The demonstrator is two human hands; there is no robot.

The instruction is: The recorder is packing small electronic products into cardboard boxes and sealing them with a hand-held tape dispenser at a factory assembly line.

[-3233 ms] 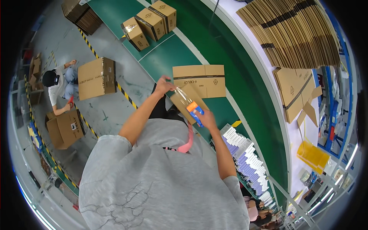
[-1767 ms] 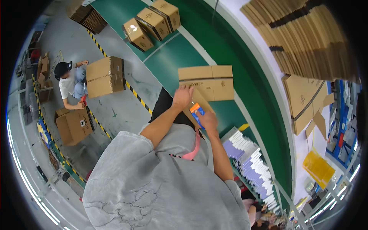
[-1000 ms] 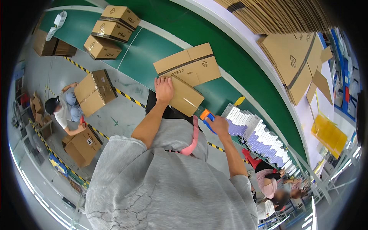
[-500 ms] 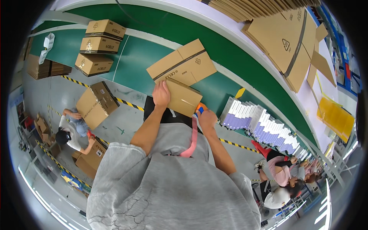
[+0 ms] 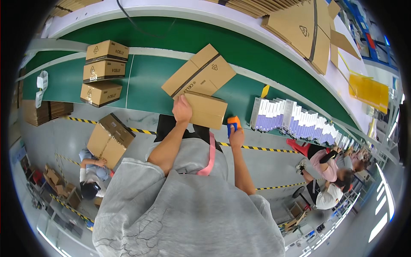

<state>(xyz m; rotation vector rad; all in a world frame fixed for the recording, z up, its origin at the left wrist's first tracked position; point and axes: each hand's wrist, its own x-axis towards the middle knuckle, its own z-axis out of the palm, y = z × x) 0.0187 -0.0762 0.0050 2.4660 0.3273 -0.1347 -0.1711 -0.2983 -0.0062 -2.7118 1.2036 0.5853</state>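
Observation:
My left hand (image 5: 183, 110) grips the left side of a small brown carton (image 5: 207, 110) at the front edge of the green bench, its fingers over the top edge. Behind that carton, partly covered by it, lies a flat brown cardboard carton (image 5: 201, 70) with a dark stripe. My right hand (image 5: 236, 138) is closed round an orange and blue hand tool (image 5: 233, 122), just right of the small carton and apart from it. The tool's exact kind is not clear.
Three closed cartons (image 5: 102, 72) stand at the left of the bench (image 5: 147, 77). White and purple boxes (image 5: 295, 120) line the right side. Flattened cartons (image 5: 299, 32) lie on the shelf above. A co-worker (image 5: 92, 171) handles a large carton (image 5: 111, 141) at left; other people sit at right.
My right hand has drawn the orange and blue tool away from the small carton, to the right. My left hand stays on the carton. The whole view has turned slightly.

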